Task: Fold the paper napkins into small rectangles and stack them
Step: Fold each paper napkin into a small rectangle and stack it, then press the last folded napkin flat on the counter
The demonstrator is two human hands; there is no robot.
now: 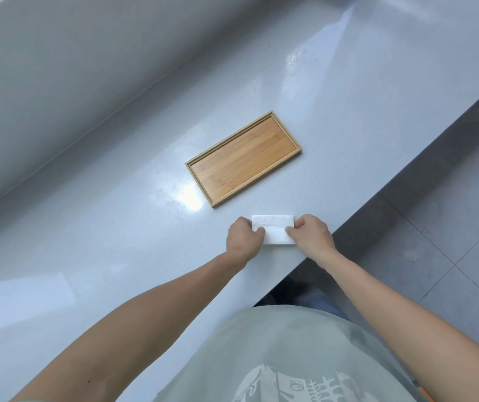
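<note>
Grey countertop point(116, 227) | napkin point(276, 230) lies between both hands, long axis running hand to hand | left hand point(242, 237) and right hand point(312, 236) each pinch an end (fold apparently half done) | wooden tray point(244, 158) just beyond, nothing in it

The long pale grey counter point(334, 117) looks smooth and glossy, mirroring light. The shallow rectangular tray point(244, 158) shows matt, striped bamboo-like wood. The white folded napkin point(274, 227) is soft, matt paper.
</note>
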